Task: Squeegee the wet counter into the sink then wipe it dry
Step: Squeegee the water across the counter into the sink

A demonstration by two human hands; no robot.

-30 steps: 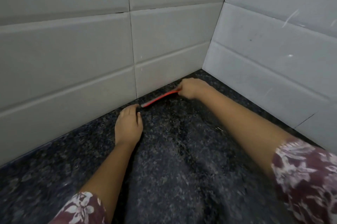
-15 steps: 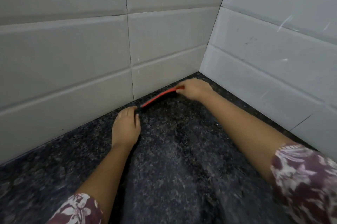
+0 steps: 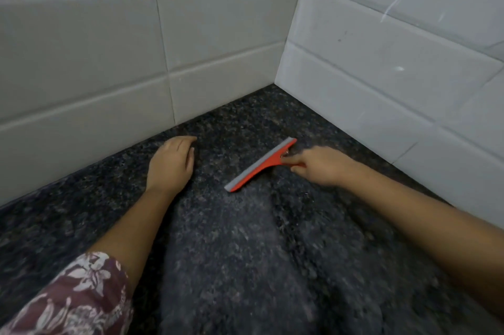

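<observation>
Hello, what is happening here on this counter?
A person is squeegeeing a dark speckled counter in a corner of tiled walls. The right hand holds the handle of an orange squeegee, with its grey blade down on the counter, away from the walls. The left hand rests flat on the counter near the back wall, holding nothing. No sink or cloth is in view, so the drying step has not begun.

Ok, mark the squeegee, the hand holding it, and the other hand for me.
squeegee (image 3: 259, 165): head view, on the middle of the red and grey blade bar.
right hand (image 3: 324, 165): head view, on the back of the hand gripping the handle.
left hand (image 3: 170, 161): head view, on the back of the hand resting on the counter.
</observation>
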